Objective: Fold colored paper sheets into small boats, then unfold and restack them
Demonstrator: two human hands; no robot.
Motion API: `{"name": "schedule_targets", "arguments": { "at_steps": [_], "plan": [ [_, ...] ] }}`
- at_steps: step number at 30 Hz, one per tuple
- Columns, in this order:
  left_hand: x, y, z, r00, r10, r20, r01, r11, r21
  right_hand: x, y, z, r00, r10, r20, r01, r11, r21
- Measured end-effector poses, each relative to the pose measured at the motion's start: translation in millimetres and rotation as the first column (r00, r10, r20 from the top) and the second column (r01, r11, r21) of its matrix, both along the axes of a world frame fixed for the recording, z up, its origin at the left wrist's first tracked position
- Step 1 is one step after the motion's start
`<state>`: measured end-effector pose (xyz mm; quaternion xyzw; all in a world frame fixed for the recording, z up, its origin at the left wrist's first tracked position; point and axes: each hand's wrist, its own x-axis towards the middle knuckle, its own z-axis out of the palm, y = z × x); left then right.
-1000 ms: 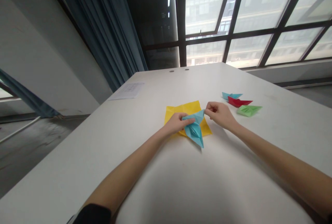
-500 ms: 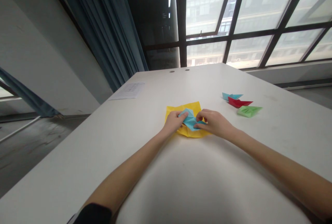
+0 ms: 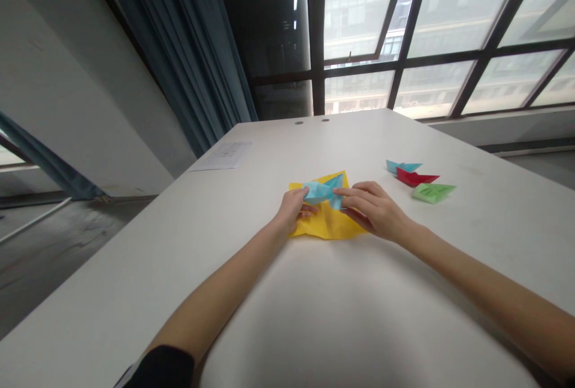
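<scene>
A partly folded piece of light blue paper (image 3: 320, 191) is held between my two hands, above a creased yellow sheet of paper (image 3: 335, 224). My left hand (image 3: 293, 207) pinches its left end, thumb on top and the other fingers underneath. At the right end, my right hand (image 3: 374, 208) grips the blue paper between thumb and fingertips, the fingers lying along its edge. One pointed flap of the blue paper stands up near the right hand. The yellow sheet lies on the table under both hands, its middle partly hidden.
On the white table (image 3: 269, 292), right of my hands, sit a blue folded paper boat (image 3: 403, 167), a red one (image 3: 415, 178) and a green one (image 3: 433, 192). A printed sheet (image 3: 221, 156) lies at the far left. Windows and a curtain (image 3: 193, 47) stand behind.
The blue paper has been lifted and turned; it now lies more level, with a flap pointing up at the right. My left hand has shifted slightly left, and my right hand's fingers have straightened.
</scene>
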<state>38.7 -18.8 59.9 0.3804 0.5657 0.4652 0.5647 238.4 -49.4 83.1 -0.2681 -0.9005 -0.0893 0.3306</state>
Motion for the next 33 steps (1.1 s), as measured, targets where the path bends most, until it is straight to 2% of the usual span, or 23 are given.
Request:
{"name": "schedule_targets", "arguments": {
  "at_steps": [4,8,11,14,17,19,22,26,29,33],
  "plan": [
    [-4.3,5.2,-1.5,0.987,0.093,0.134,-0.090,0.995,-0.035,0.2,1.8,-2.6,0.997,-0.016,0.071,0.015,1.000,0.019],
    [-5.7,9.5,-3.3,0.963,0.158,0.217,-0.159,0.987,-0.010,2.1,9.6,-8.2,0.998,-0.014,0.056,0.018,0.998,-0.060],
    [-3.9,8.7,-3.2,0.965,0.138,0.224,-0.152,0.987,0.047,3.2,13.3,-10.8,0.999,-0.052,0.012,0.053,0.988,-0.143],
    [-1.7,5.4,-2.1,0.983,0.076,0.167,-0.100,0.985,0.140,3.1,14.6,-10.0,0.980,-0.191,-0.056,0.172,0.954,-0.244],
    [-0.9,2.2,-1.4,1.000,0.014,0.011,-0.016,0.962,0.272,3.6,16.0,-6.9,0.923,-0.372,-0.101,0.321,0.887,-0.332],
    [-0.7,0.9,-1.3,0.994,-0.010,-0.109,0.048,0.933,0.356,5.4,17.6,-4.9,0.902,-0.424,-0.083,0.373,0.861,-0.345],
    [0.6,-0.5,-1.4,0.970,-0.032,-0.242,0.139,0.887,0.440,8.7,20.3,-3.8,0.925,-0.378,-0.046,0.345,0.883,-0.317],
    [3.1,-2.1,-2.2,0.937,-0.032,-0.347,0.219,0.828,0.516,9.8,22.1,-7.0,0.972,-0.227,-0.058,0.194,0.918,-0.347],
    [4.7,-3.5,-2.4,0.933,-0.059,-0.356,0.255,0.806,0.535,7.2,21.6,-11.2,0.982,-0.180,-0.058,0.142,0.905,-0.401],
    [7.6,-6.1,0.4,0.939,-0.134,-0.316,0.287,0.815,0.504,3.4,18.8,-13.1,0.978,-0.207,-0.030,0.170,0.869,-0.464]
  ]
}}
